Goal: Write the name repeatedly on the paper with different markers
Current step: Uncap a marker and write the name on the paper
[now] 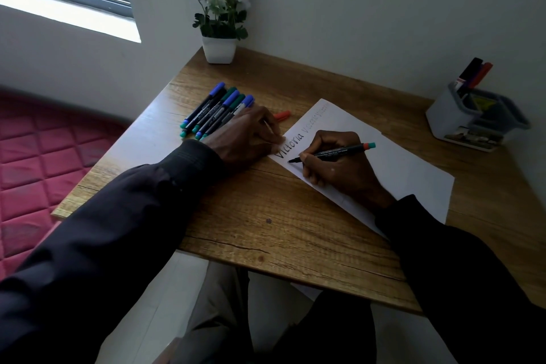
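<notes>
One sheet of white paper (407, 174) lies at an angle on the right half of the wooden table (266, 221). Near its far-left edge the name "Victoria" (291, 145) stands in black, with a fainter grey word (317, 118) beyond it on the same line, too blurred to read. The right hand (336, 168) rests on the paper just below that line, its fingers curled round a black marker (334, 152) pinched between the thumb and the first fingers. The marker lies almost flat, its dark tip pointing left under the first letter, whether touching the sheet or just above it cannot be told; its orange-and-teal end points right past the knuckles. The wrist lies over the paper, and a dark sleeve runs back to the lower right corner. The left hand (245, 139) lies palm down with its fingers stretched out and close together, the fingertips pressing on the left edge of the paper beside the written name; its forearm, in the same dark sleeve, crosses the near-left part of the table. Just behind this hand a bundle of capped markers (214, 111) with blue and green caps lies side by side on the wood, and an orange marker (282, 115) shows partly past the knuckles. Against the far wall stands a white pot of white flowers (219, 49), and at the far right a grey desk organiser (461, 121) holds a few more pens upright.
</notes>
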`<act>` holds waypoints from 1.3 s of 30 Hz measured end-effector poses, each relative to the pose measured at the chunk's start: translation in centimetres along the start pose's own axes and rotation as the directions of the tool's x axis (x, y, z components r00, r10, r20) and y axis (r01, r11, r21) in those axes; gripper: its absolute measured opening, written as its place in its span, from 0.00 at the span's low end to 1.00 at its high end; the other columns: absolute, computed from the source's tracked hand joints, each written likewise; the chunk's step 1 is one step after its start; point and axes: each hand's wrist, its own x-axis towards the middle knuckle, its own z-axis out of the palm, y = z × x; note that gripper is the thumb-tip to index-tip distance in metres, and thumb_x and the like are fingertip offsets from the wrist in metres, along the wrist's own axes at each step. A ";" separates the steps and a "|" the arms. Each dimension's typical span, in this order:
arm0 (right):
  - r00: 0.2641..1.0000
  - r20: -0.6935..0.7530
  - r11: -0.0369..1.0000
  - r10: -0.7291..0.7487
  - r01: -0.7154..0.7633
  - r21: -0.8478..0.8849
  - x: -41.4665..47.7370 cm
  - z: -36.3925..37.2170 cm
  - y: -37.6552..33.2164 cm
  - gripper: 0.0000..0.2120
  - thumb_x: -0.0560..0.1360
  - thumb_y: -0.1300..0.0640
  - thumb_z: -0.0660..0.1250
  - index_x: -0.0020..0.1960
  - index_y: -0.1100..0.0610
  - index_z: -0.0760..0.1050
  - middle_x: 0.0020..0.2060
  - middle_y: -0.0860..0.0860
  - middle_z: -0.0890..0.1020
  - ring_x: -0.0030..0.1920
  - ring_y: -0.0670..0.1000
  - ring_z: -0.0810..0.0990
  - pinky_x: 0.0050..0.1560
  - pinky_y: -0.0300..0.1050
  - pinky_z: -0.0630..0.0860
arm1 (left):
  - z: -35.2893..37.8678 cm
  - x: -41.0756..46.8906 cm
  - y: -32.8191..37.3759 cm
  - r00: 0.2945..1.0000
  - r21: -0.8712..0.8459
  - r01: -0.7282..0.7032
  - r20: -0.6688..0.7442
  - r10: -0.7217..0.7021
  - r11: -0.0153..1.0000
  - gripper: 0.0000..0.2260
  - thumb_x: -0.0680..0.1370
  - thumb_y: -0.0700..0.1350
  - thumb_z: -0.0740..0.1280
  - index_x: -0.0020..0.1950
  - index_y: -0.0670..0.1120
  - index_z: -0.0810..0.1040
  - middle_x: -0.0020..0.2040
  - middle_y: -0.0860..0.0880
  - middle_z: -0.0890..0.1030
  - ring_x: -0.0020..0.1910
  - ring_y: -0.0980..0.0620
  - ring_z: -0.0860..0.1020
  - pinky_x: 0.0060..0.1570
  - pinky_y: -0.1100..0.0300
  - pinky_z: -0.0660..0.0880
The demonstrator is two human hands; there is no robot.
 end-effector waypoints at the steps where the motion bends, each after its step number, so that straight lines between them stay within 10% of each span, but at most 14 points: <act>1: 1.000 0.003 1.000 -0.001 0.001 -0.007 0.0 0.0 0.0 0.06 0.76 0.66 0.71 0.43 0.69 0.79 0.32 0.59 0.84 0.27 0.54 0.83 0.25 0.47 0.79 | 0.0 0.0 -0.1 1.000 0.011 -0.006 -0.001 0.006 1.000 0.09 0.78 0.51 0.69 0.57 0.55 0.82 0.63 0.57 0.72 0.60 0.59 0.72 0.46 0.71 0.72; 13: 0.996 0.014 0.995 0.093 -0.093 -0.043 0.0 -0.3 0.3 0.12 0.72 0.55 0.70 0.38 0.64 0.78 0.29 0.54 0.82 0.26 0.48 0.82 0.27 0.37 0.77 | 0.1 0.0 0.1 0.999 -0.031 0.030 -0.014 -0.031 0.999 0.08 0.77 0.50 0.70 0.56 0.55 0.82 0.63 0.57 0.73 0.57 0.60 0.73 0.46 0.70 0.73; 21: 0.998 0.008 0.995 0.065 -0.065 0.072 0.1 0.0 0.4 0.17 0.73 0.50 0.73 0.42 0.67 0.78 0.32 0.58 0.84 0.27 0.54 0.83 0.26 0.50 0.80 | -0.1 0.0 0.3 1.000 -0.009 0.012 -0.017 -0.012 1.000 0.09 0.77 0.49 0.70 0.57 0.53 0.83 0.62 0.56 0.73 0.58 0.60 0.73 0.45 0.72 0.73; 27: 0.998 -0.049 0.999 0.035 -0.035 -0.006 0.0 -0.1 0.1 0.06 0.76 0.66 0.70 0.42 0.68 0.78 0.31 0.60 0.83 0.26 0.54 0.82 0.24 0.47 0.78 | -0.1 0.0 0.3 1.000 0.014 0.006 0.002 -0.006 1.000 0.09 0.78 0.50 0.70 0.57 0.55 0.82 0.63 0.56 0.72 0.59 0.59 0.72 0.47 0.71 0.72; 39: 0.999 -0.034 0.999 0.042 -0.044 -0.031 0.0 -0.1 -0.3 0.05 0.77 0.67 0.70 0.42 0.68 0.77 0.31 0.59 0.83 0.27 0.53 0.83 0.26 0.45 0.79 | -0.2 0.0 0.5 0.999 -0.028 0.038 0.010 -0.038 0.999 0.10 0.77 0.48 0.71 0.58 0.54 0.82 0.62 0.56 0.73 0.60 0.58 0.73 0.52 0.66 0.77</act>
